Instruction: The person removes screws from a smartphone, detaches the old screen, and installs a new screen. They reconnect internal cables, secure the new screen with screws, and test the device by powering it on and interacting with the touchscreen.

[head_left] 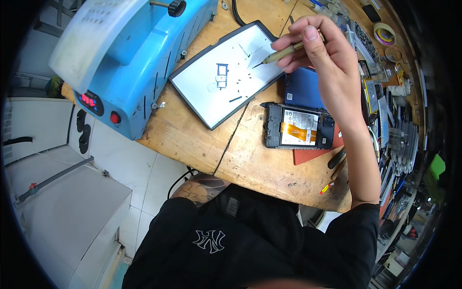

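Note:
My right hand (325,62) grips a slim brass-coloured screwdriver (279,55) above a white tray (202,96) with a dark rim. On the tray lie small screws and a small dark frame (222,76). Below the hand, an opened phone (274,127) shows its battery and orange flex cable; a blue back panel (301,91) lies behind it, and a red mat (308,156) lies partly beneath. My tattooed left forearm (197,190) is below the table edge; that hand is hidden.
A blue machine (139,72) with a red display stands on the left of the wooden table (250,173). Tools, tape rolls (385,33) and a crowd of small parts line the right side. Black-handled tools (337,159) lie near the phone. A cable runs behind the tray.

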